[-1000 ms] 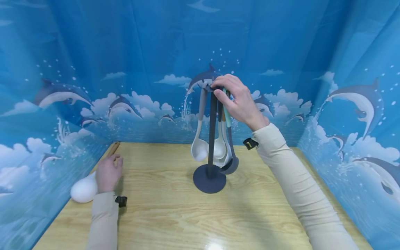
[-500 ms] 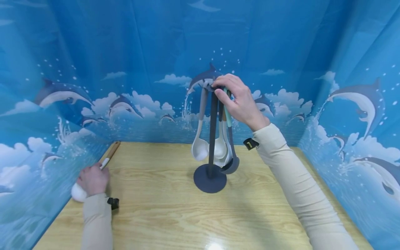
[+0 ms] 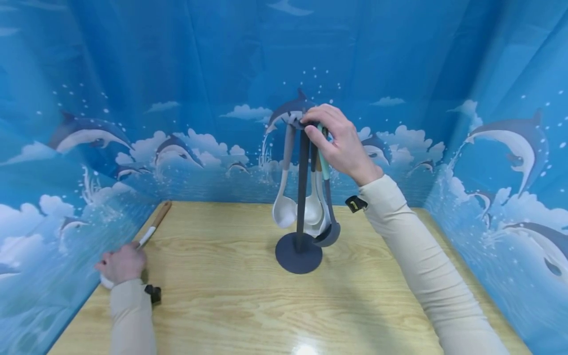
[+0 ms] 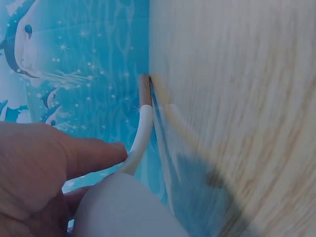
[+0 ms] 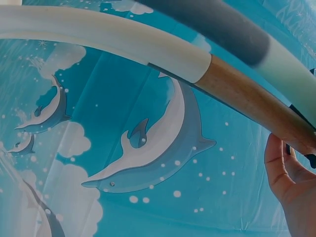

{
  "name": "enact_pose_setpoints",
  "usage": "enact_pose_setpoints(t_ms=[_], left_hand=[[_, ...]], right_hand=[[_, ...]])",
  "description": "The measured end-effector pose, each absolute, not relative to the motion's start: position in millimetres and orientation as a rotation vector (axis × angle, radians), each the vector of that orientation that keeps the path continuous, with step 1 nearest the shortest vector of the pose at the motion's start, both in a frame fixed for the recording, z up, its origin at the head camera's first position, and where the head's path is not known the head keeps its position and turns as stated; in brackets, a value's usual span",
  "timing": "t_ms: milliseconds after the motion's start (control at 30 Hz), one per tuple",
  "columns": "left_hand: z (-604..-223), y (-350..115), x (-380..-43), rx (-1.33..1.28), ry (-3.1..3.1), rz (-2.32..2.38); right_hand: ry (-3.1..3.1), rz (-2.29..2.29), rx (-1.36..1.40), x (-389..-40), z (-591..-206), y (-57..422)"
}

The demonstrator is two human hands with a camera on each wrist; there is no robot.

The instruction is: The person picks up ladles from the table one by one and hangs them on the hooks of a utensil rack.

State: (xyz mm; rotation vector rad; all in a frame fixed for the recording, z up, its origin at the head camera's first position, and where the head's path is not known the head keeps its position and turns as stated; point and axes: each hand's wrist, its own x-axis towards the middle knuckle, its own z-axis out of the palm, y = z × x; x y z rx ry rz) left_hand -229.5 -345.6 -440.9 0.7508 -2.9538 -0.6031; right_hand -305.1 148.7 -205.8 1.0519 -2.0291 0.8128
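At the left edge of the table lies a white ladle with a wooden handle. My left hand is over its bowl; the thumb reaches straight to the neck, and the other fingers go behind the bowl, partly hidden. My right hand grips the top of a black utensil stand with its fingertips. Several utensils hang there: a white ladle with a grey handle, a dark ladle with a mint handle, and white ones, one with a wooden handle.
The stand's round base rests on the wood-grain table. Blue curtains printed with dolphins rise behind the table and along both sides. The left curtain runs close beside the white ladle.
My left hand has moved left and toward me, from above the ladle's neck and handle onto its bowl, uncovering more of the handle. The right hand and stand have stayed put.
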Motion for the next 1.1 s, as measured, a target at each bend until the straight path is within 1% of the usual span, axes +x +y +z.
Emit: enact_pose_setpoints(t_ms=[567,1100], left_hand=[[-456,-344,-233,0.818,-2.807,-0.601],[-445,-340,-228,0.800,-2.652,-0.688]], right_hand=[[-2.025,0.819,1.066,-304,-204,146],[-2.035,0.826,1.050,-303,-205,147]])
